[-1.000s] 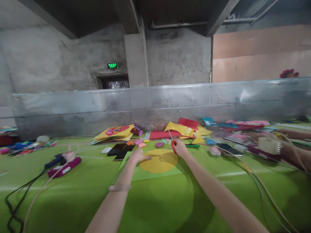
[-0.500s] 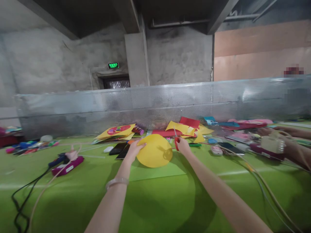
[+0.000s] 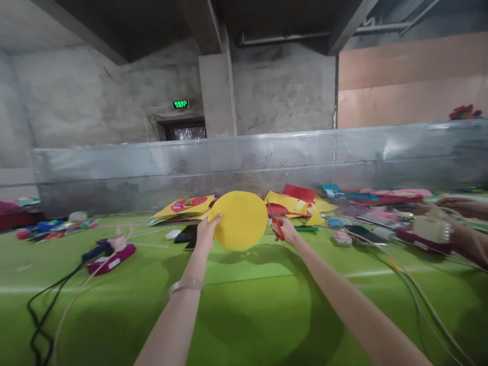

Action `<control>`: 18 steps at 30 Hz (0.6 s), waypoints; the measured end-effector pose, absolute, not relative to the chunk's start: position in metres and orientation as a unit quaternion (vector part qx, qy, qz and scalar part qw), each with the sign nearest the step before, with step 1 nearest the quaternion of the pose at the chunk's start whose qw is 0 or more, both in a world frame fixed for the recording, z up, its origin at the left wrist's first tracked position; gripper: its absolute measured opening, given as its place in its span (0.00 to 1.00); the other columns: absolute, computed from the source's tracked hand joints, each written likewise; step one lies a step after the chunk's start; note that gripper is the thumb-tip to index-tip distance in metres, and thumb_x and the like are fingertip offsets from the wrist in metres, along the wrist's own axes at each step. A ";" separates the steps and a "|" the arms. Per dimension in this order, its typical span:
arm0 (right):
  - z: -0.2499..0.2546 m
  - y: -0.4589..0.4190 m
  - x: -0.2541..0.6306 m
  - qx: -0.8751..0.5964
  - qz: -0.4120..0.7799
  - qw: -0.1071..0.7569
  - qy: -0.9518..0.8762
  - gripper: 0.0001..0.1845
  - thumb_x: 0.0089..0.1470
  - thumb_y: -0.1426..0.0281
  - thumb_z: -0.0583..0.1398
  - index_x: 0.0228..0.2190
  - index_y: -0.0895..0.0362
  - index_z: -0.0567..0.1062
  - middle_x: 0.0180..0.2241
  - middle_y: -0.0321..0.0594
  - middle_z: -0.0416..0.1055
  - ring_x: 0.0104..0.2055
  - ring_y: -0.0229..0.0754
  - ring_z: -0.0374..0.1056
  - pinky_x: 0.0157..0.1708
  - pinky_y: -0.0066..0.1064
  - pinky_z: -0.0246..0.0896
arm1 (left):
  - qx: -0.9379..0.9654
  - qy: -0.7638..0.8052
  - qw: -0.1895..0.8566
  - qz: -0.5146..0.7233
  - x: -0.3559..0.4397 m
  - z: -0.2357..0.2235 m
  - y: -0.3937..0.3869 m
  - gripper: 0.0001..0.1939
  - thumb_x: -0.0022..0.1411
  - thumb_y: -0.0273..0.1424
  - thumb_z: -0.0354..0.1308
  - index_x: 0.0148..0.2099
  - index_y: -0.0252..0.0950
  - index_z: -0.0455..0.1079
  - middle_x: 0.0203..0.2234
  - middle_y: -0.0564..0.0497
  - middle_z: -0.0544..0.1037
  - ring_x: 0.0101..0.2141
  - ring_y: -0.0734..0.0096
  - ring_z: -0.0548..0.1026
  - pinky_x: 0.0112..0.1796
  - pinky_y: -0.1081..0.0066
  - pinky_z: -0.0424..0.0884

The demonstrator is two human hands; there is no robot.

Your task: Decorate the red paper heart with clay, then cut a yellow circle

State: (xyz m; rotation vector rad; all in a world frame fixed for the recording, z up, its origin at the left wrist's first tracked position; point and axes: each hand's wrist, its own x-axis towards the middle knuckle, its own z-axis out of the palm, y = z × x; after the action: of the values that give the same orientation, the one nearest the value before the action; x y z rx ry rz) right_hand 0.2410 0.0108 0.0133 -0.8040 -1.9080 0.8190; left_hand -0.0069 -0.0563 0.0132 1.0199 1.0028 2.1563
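Observation:
My left hand (image 3: 207,234) pinches the left edge of a round yellow paper disc (image 3: 240,221), thumb on the near face. The disc is raised and tilted up toward me above a light green sheet (image 3: 251,269) on the table. In my right hand (image 3: 285,230) is a pair of scissors (image 3: 277,225) with red handles. Their blades point up and to the left, close to the disc's right edge; whether they touch it I cannot tell. Behind the disc lie yellow paper scraps (image 3: 290,203) and red paper (image 3: 300,192).
Yellow sheets with a red design (image 3: 188,204) lie at the back left. Purple power strips (image 3: 111,259) with trailing cables sit on both sides. Dark phones (image 3: 186,234) lie left of centre. A metal mesh divider (image 3: 244,157) runs behind. Another person's hands (image 3: 463,208) are at right.
The yellow disc has been lifted and tipped more upright in my left hand. The scissors have tilted further left, with their blades nearer the disc's right edge.

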 end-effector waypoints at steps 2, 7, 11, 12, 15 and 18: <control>0.013 0.011 0.241 -0.316 0.340 0.437 -0.771 0.08 0.42 0.68 0.53 0.18 0.58 0.60 0.13 0.29 0.57 0.13 0.30 0.58 0.14 0.24 0.61 | 0.384 0.378 0.269 0.799 -0.007 0.013 -0.056 0.18 0.41 0.34 0.64 0.37 0.32 0.71 0.37 0.45 0.77 0.40 0.60 0.74 0.41 0.65 0.69; 0.012 0.011 0.240 -0.313 0.346 0.438 -0.768 0.07 0.41 0.69 0.52 0.17 0.58 0.60 0.12 0.29 0.57 0.12 0.30 0.57 0.12 0.24 0.60 | 0.382 0.379 0.270 0.798 -0.009 0.011 -0.053 0.19 0.41 0.33 0.65 0.37 0.32 0.71 0.39 0.45 0.76 0.40 0.61 0.73 0.42 0.65 0.68; 0.013 0.010 0.241 -0.315 0.343 0.436 -0.771 0.08 0.42 0.68 0.53 0.18 0.58 0.60 0.11 0.28 0.57 0.12 0.30 0.57 0.13 0.22 0.60 | 0.384 0.377 0.277 0.796 -0.011 0.010 -0.051 0.19 0.40 0.34 0.65 0.37 0.31 0.71 0.39 0.44 0.76 0.40 0.61 0.74 0.42 0.64 0.69; 0.013 0.010 0.241 -0.316 0.342 0.433 -0.772 0.08 0.42 0.68 0.53 0.17 0.58 0.60 0.11 0.28 0.57 0.12 0.30 0.58 0.13 0.22 0.61 | 0.385 0.378 0.277 0.795 -0.011 0.009 -0.051 0.20 0.40 0.34 0.65 0.37 0.31 0.71 0.39 0.44 0.76 0.40 0.61 0.74 0.42 0.64 0.69; 0.013 0.010 0.241 -0.321 0.342 0.423 -0.775 0.09 0.42 0.68 0.53 0.17 0.58 0.60 0.10 0.29 0.58 0.12 0.31 0.58 0.14 0.24 0.62 | 0.386 0.377 0.273 0.796 -0.011 0.009 -0.051 0.19 0.40 0.33 0.65 0.37 0.31 0.71 0.38 0.45 0.76 0.40 0.61 0.73 0.42 0.65 0.68; 0.012 0.011 0.241 -0.323 0.342 0.417 -0.778 0.08 0.41 0.69 0.52 0.17 0.58 0.61 0.09 0.30 0.59 0.12 0.32 0.58 0.14 0.25 0.62 | 0.387 0.385 0.270 0.793 -0.010 0.010 -0.051 0.19 0.40 0.33 0.65 0.37 0.32 0.71 0.37 0.45 0.77 0.40 0.61 0.73 0.42 0.65 0.68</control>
State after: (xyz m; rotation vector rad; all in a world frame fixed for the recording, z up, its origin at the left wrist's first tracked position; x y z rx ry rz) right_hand 0.2415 0.0105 0.0119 -0.8103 -1.9532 0.8586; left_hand -0.0099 -0.0512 0.0097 1.0435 1.0366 2.1383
